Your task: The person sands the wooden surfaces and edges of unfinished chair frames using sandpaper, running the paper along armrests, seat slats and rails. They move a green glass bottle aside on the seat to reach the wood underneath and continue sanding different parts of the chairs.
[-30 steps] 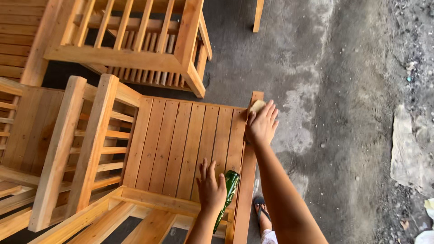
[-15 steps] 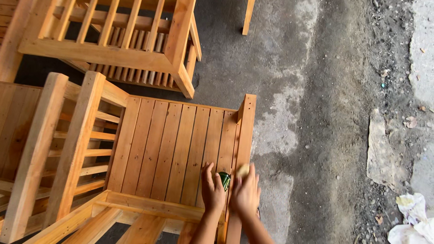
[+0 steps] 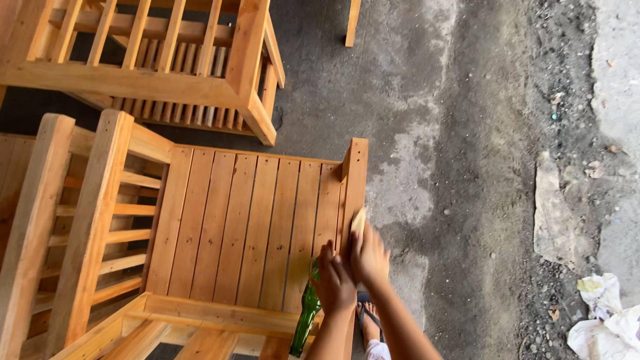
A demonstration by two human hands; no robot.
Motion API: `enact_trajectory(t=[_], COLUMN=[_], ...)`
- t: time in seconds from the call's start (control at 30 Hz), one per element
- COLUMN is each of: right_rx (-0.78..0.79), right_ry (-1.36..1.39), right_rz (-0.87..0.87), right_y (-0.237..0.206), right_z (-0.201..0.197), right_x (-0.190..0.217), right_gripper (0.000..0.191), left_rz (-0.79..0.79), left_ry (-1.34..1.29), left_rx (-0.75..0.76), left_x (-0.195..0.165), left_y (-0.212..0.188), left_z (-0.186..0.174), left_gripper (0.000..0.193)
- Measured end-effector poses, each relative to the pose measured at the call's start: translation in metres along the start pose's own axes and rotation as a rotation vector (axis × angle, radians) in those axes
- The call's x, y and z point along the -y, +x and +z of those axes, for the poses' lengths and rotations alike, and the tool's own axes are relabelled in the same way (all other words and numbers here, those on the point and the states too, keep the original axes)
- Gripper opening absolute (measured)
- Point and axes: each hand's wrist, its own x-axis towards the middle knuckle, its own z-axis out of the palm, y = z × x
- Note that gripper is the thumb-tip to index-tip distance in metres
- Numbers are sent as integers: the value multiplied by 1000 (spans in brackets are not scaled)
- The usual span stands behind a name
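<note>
The left hand [image 3: 335, 283] has its grip clamped round the neck of a green bottle [image 3: 307, 313], which hangs below it against the slatted seat [image 3: 247, 227] of a wooden chair. Just beside it, touching, the right hand [image 3: 369, 257] has its grip pressed together on a small pale pad [image 3: 359, 220], held against the chair's side rail [image 3: 355, 177] just above the fingers.

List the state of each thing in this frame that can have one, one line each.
Left hand: closed around the green bottle's neck.
Green bottle: upright, held beside the chair seat.
Right hand: pressing a small tan pad on the seat's front rail.
Slatted wooden chair: standing, bare wood.
Second wooden chair: standing behind it.
White rag: crumpled on the ground.
</note>
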Motion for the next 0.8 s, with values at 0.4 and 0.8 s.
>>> enact_trajectory(t=[0.4, 0.8], right_rx=[-111, 48], right_ry=[102, 47], right_rz=[8, -44], right_y=[148, 26], right_z=[-62, -8], right_x=[82, 14], right_gripper=[62, 69], left_rz=[-195, -231], left_ry=[376, 244], left_rx=[32, -80], left_x=[13, -22], left_y=[-7, 48], left_z=[6, 10], left_gripper=[57, 49])
